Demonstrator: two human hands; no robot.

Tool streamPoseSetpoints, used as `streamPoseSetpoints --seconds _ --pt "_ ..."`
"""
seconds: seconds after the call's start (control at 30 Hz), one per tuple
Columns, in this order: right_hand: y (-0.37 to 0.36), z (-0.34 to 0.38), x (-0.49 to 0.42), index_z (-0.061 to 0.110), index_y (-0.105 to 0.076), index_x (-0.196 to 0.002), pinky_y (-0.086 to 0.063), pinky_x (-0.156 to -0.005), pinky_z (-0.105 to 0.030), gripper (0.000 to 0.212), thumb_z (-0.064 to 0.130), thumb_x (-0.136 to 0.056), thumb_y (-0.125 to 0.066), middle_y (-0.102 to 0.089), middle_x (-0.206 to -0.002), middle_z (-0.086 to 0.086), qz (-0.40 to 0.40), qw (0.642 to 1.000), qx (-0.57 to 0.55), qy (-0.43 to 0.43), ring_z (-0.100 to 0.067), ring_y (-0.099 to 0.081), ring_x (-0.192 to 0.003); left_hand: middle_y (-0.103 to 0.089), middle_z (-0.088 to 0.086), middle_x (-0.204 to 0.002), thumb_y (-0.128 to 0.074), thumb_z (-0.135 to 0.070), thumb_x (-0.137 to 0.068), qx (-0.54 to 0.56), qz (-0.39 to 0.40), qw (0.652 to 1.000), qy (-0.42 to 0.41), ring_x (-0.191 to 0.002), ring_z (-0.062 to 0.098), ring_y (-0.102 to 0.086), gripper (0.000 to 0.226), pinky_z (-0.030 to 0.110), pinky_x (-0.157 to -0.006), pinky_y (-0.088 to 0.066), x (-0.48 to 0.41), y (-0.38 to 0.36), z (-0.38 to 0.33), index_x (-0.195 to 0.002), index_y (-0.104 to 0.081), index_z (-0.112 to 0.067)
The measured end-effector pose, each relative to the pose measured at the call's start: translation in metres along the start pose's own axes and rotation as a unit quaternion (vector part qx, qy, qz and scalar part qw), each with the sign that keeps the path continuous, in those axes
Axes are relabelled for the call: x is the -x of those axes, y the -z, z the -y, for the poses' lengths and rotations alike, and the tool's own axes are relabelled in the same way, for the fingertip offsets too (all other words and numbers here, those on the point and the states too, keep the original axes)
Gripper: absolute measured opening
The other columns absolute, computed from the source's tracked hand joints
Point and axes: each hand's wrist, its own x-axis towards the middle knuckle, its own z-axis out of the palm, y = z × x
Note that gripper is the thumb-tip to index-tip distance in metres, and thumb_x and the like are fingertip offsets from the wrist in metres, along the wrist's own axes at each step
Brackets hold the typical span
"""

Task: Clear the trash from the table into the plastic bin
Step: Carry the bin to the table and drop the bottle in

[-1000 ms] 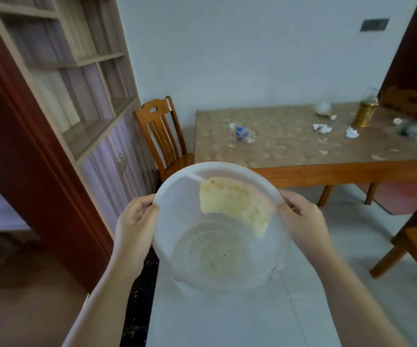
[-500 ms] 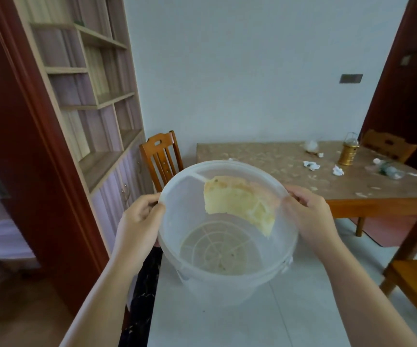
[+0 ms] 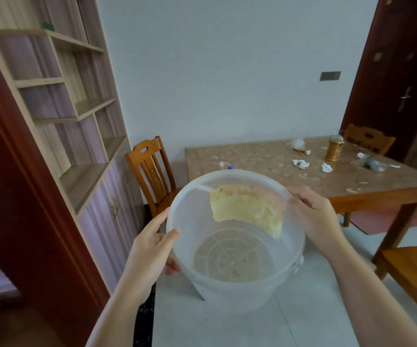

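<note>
Plastic bin [image 3: 202,221]: still gripped at its rim, left hand [image 3: 150,249] and right hand [image 3: 320,219] fingers closed; table [image 3: 265,159] now nearer, trash [image 3: 301,163] unmoved.

1. I hold a plastic bin [image 3: 202,236] in front of me, my left hand [image 3: 150,246] on its left rim and my right hand [image 3: 315,216] on its right rim.
2. A sheet [image 3: 247,209] clings to the bin's inner far-right wall.
3. Behind the bin stands a table [image 3: 265,159].
4. Crumpled scraps [image 3: 301,163] lie on the table's right part, with a lantern [image 3: 334,149] just beside them.
5. A chair [image 3: 152,171] stands at the table's left end.
6. Shelves [image 3: 65,108] line the wall on my left.
</note>
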Motion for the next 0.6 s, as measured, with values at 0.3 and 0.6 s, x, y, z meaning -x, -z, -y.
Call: streamPoseSetpoints --seconds 0.3,0.6 --pt "0.003 -0.041 -0.035 0.043 -0.066 -0.071 -0.047 -0.061 -0.023 0.033 0.015 -0.079 -0.052 -0.069 -0.073 0.022 -0.017 0.996 -0.058 -0.058 0.004 -0.062 -0.071 -0.069 -0.010 -0.071 -0.057 -0.017 -0.087 -0.010 -0.021 1.000 -0.011 -0.057 0.021 -0.066 0.044 0.040 -0.051 -0.057 -0.052 -0.045 0.007 -0.125 -0.052 -0.038" --pt "0.030 -0.102 -0.145 0.039 -0.065 -0.088 -0.048 -0.062 -0.023 0.027 0.016 -0.082 -0.050 -0.069 -0.075 0.017 -0.003 0.995 -0.064 -0.079 0.007 -0.061 -0.067 -0.070 -0.013 -0.086 -0.056 -0.017 -0.088 0.034 -0.055 0.998 -0.005 -0.058 0.004 -0.062 0.035 0.018 -0.036 -0.044 -0.160 -0.146 0.001 -0.116 -0.061 -0.037"
